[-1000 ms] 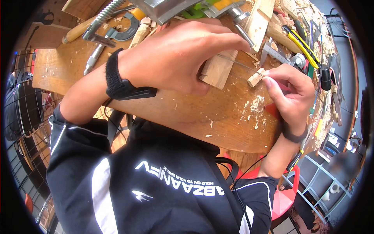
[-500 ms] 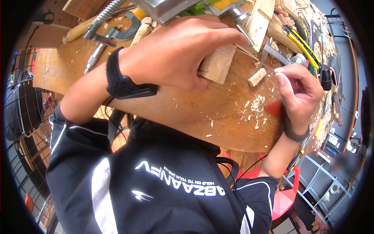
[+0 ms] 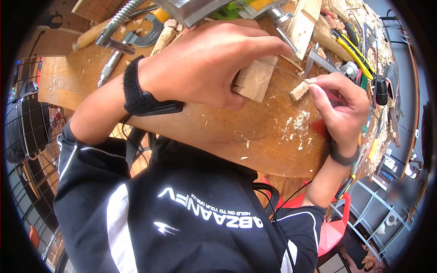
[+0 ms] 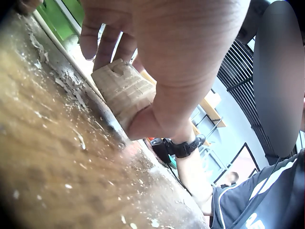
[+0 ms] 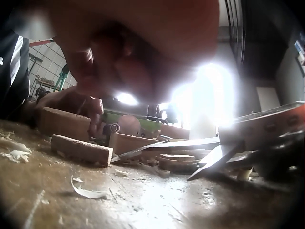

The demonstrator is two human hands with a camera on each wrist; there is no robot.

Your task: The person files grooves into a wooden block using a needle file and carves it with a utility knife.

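Observation:
In the head view, my left hand grips a pale rectangular wood block on the wooden table, fingers and thumb around its sides; the left wrist view shows the block too, its upper face notched. Thumb and forefinger of my right hand pinch the near end of a thin, dark strip, like a wire or narrow blade, that runs over the block's right side; its far end is hard to make out. Just below the right fingertips lies a small wood piece, seen in the right wrist view on the tabletop.
A metal vise stands above the left hand. Calipers, yellow-handled pliers and wood offcuts lie at the right, a micrometer at the upper left. Shavings are scattered near the table's front edge.
My right hand moved away to the right, then came back toward the block with the strip. The left hand keeps its grip, and the block has shifted only slightly.

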